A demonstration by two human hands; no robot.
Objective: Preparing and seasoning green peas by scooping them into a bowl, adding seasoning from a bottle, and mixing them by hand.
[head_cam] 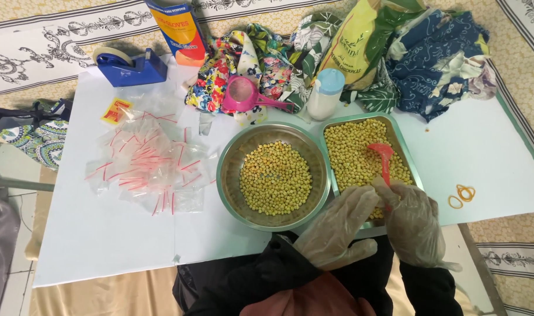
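Blue tape dispenser [131,67] sitting at the far left corner of the white counter [103,234], a box with an orange and blue front [178,29] standing just to its right. Small yellow and red packet [116,110] lying below the dispenser, and a loose heap of clear zip bags with red strips [147,164] spreading out beside it. Pink measuring scoop [246,96] resting near the folded floral cloths [261,61] along the far edge, with a white bottle with a pale blue cap [325,93] standing right of it and a yellow and green bag [363,41] leaning behind. Round steel bowl [226,175] sitting mid-counter, holding a layer of yellow chickpeas [276,178]. Rectangular steel tray [398,134] lying just beside the bowl on its right, filled with more chickpeas. Left hand [337,225], in a clear glove, hovering at the near edge between bowl and tray, its grip loosely curled and holding nothing that shows. Right hand [413,222], also gloved, closing its grip around the handle of a red scoop [383,155], whose head is lying on the chickpeas in the tray, just beyond the fingers. Orange rubber bands [462,195] lying on the counter, well right of the tray.
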